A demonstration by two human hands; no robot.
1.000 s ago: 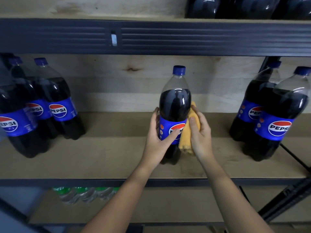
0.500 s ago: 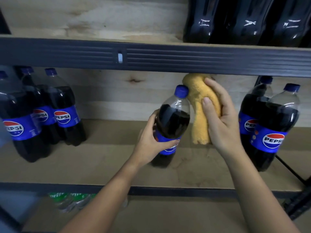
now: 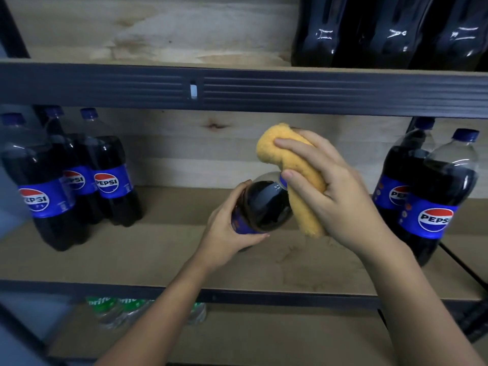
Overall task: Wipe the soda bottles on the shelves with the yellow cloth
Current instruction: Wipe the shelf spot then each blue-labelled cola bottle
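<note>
Now the dark plastic soda bottle with the blue label (image 3: 260, 207) leans further toward the person, above the wooden shelf board (image 3: 158, 249). The left hand (image 3: 227, 233) grips its middle. The right hand (image 3: 335, 191) squeezes the fluffy yellow cloth (image 3: 298, 175) over the cap. Rubbing well probably means holding tight and turning slowly.

The middle shelf (image 3: 111, 260), a tan board on a dark metal frame, carries three Pepsi bottles (image 3: 111, 178) at its left end and two Pepsi bottles (image 3: 435, 204) at its right. The upper shelf (image 3: 158, 52) bears dark bottles (image 3: 383, 35) at the right, and the lower shelf (image 3: 264, 339) holds green-labelled bottles (image 3: 116, 310).
</note>
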